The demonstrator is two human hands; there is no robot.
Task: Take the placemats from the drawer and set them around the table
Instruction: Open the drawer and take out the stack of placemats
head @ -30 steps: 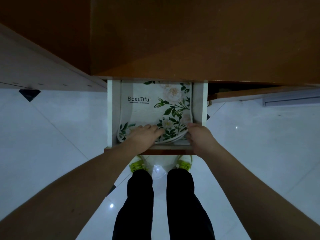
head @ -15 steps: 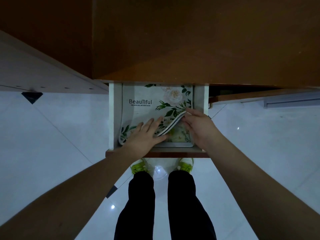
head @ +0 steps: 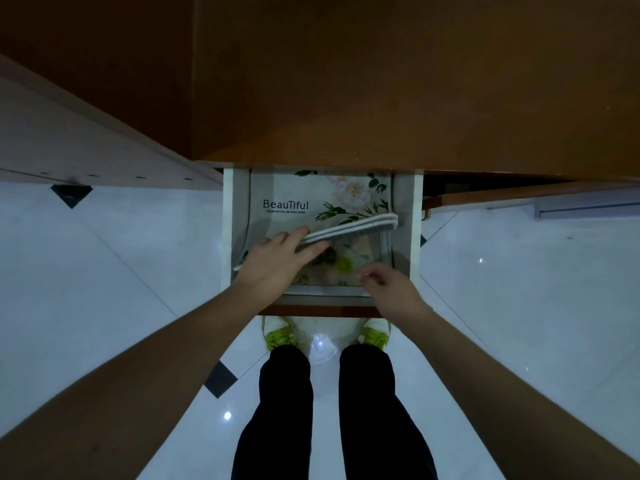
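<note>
A big brown table [head: 381, 81] fills the top of the view. Under its edge a white drawer [head: 412, 237] is pulled out toward the person, over a shiny white floor [head: 104, 271]. The placemats [head: 294, 195] lie flat in the drawer in a stack, with flowers and the word "Beautiful" on the top one. They are straight in front of both hands and a bit lower. Their long side seems to run from left to right, but the far end is hidden under the table.

The left hand [head: 277, 261] is nearer to the lifted mats. Its fingers reach under the bent-up front edge and its thumb lies on top, so it holds several mats. One more mat lies flat below.

The right hand [head: 384, 282] hovers at the drawer's front right corner. Its fingers are loosely curled and hold nothing.

I think the mats must slide out toward the person.
</note>
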